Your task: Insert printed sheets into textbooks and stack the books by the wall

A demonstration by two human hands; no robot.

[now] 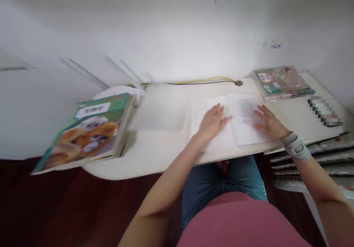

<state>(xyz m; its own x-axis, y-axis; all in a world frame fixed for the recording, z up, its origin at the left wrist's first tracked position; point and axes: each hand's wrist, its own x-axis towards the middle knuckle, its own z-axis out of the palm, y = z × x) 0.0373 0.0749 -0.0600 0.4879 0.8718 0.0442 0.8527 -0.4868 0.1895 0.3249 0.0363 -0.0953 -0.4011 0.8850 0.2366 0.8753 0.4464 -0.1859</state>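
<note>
An open book (243,134) with printed text lies flat on the white desk in front of me. My left hand (212,122) rests on its left page near the middle fold, fingers extended and thumb apart. On the right page's outer edge lies my right hand (269,122), its fingers spread. A pale wristband (298,148) is on my right wrist. Left of the book is a translucent whitish sheet or cover (162,107), blurred. Neither hand grips anything visible.
A textbook stack (91,136) with a monkey cover overhangs the desk's (143,158) left end. Another book stack (283,81) and a pixelated phone (325,111) are at right. Yellow and black cables (204,81) run along the wall to a hole. Silvery wrapped items (306,158) lie below right.
</note>
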